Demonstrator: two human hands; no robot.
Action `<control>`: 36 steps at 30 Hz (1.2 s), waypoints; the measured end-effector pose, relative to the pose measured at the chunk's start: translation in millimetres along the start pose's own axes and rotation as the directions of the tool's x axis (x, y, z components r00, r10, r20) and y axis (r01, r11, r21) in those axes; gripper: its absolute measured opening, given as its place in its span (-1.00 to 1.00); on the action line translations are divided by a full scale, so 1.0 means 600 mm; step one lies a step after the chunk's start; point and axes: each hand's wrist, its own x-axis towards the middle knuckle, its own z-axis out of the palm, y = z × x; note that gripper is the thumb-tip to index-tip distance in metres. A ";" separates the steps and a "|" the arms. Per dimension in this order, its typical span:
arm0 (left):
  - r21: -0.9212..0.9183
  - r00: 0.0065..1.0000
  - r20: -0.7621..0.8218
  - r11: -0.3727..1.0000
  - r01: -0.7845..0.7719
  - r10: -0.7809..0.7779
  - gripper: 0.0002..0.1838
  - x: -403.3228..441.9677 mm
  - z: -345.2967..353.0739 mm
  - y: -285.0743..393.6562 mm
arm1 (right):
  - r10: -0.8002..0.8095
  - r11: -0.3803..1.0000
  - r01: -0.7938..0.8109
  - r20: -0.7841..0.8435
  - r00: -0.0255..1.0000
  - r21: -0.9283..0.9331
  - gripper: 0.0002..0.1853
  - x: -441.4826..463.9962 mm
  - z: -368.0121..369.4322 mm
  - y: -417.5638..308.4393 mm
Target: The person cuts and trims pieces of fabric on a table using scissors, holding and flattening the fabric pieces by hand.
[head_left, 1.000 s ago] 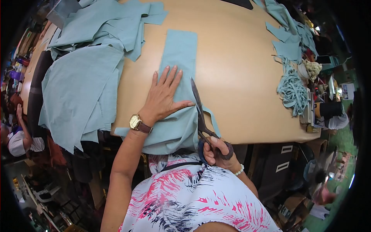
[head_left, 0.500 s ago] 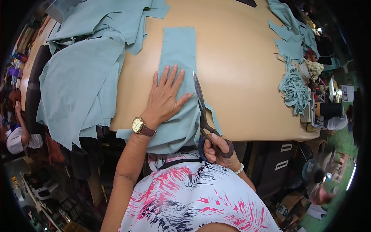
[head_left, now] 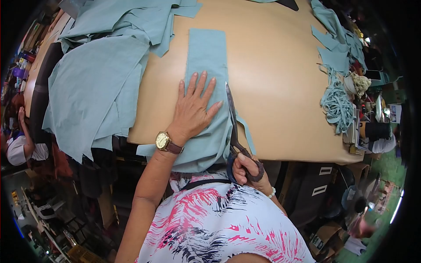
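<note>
At 12 o'clock, smooth blue-green cloth (head_left: 208, 48); toward 6, rumples

On the counter (head_left: 280, 87), the left hand (head_left: 191, 115) lies flat on the cloth, fingers spread; at 5 o'clock the right hand (head_left: 251, 169) curls round the dark scissors (head_left: 233, 120). Fingers partly hide the handles; the cloth's lower end is hard to make out

The left hand (head_left: 192, 108) lies flat, palm down, fingers pointing away from the body and slightly spread, the thumb angled out toward the right. Its forearm (head_left: 151, 184) reaches forward from the lower left, the wrist nearly straight. The right hand (head_left: 249, 170) is closed in a grip near the waist, thumb on top and fingers curled, its forearm (head_left: 277, 202) drawn close along the torso.
</note>
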 end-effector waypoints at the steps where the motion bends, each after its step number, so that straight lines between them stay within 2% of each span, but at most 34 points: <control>1: 0.001 1.000 0.016 1.000 0.007 -0.007 -0.38 -0.001 -0.001 0.001 | -0.007 1.000 0.008 0.018 1.000 -0.029 -0.64 0.001 -0.003 0.002; 11: 0.016 0.999 0.019 1.000 0.025 -0.025 -0.39 -0.006 0.001 0.004 | -0.025 1.000 0.025 -0.001 1.000 -0.011 -0.60 0.004 0.002 0.006; 14: 0.011 0.999 -0.038 1.000 0.014 -0.013 -0.39 -0.007 0.005 0.005 | -0.020 0.991 0.026 0.044 0.999 -0.130 -0.61 0.003 -0.003 0.005; 20: -0.005 0.999 -0.036 1.000 0.019 -0.019 -0.38 -0.007 0.001 0.007 | -0.068 0.973 0.062 -0.017 0.998 -0.224 -0.59 0.007 0.007 0.003; 23: -0.022 0.999 -0.037 0.999 0.027 -0.028 -0.37 -0.010 0.000 0.009 | -0.063 0.978 0.055 -0.032 0.997 -0.204 -0.59 0.009 0.007 0.005; 26: -0.026 0.998 -0.047 0.999 0.029 -0.030 -0.36 -0.013 0.001 0.011 | -0.094 0.959 0.097 0.025 0.995 -0.268 -0.61 0.012 0.002 0.002; 29: -0.012 0.999 0.003 0.999 0.040 -0.040 -0.35 -0.016 -0.003 0.012 | -0.145 0.971 0.140 -0.016 0.989 -0.196 -0.61 0.013 0.012 0.001; 33: -0.027 0.999 0.004 0.998 0.048 -0.048 -0.35 -0.022 -0.005 0.016 | -0.151 0.969 0.143 -0.027 0.988 -0.202 -0.59 0.015 0.022 -0.014; 36: -0.050 0.999 0.002 0.997 0.052 -0.052 -0.35 -0.026 -0.008 0.018 | -0.159 0.948 0.144 -0.032 0.987 -0.283 -0.59 0.024 0.027 -0.022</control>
